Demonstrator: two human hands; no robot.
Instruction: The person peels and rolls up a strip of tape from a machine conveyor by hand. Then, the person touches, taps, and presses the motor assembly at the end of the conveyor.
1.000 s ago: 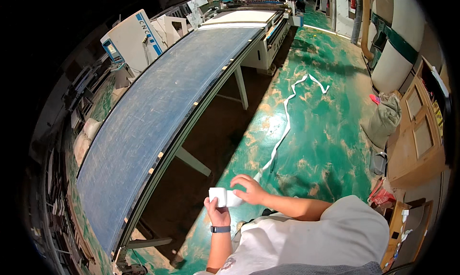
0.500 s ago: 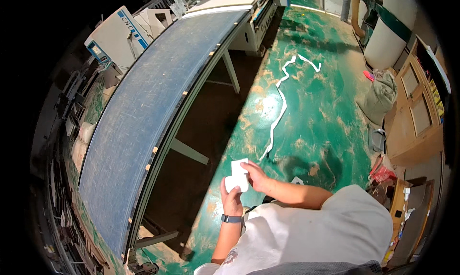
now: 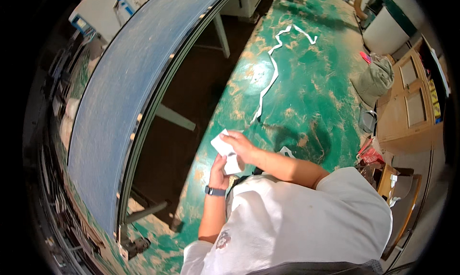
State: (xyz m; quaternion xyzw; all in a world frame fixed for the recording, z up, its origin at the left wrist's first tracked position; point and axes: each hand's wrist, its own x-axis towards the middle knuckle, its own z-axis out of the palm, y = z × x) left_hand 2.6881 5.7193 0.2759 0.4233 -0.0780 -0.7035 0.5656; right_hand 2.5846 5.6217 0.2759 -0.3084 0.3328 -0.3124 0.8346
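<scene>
Upper part of white piece (image 3: 221, 144) is tilting L vs. earlier; R hand (image 3: 242, 147) is pinching its R edge, L hand (image 3: 218, 176) is pinching lower part's L edge.

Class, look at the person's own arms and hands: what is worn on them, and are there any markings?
The left hand and right hand wear no gloves. A dark strap, perhaps a watch, circles the left wrist only. Short white sleeves belong to a white shirt with a small darker print near the left sleeve.
</scene>
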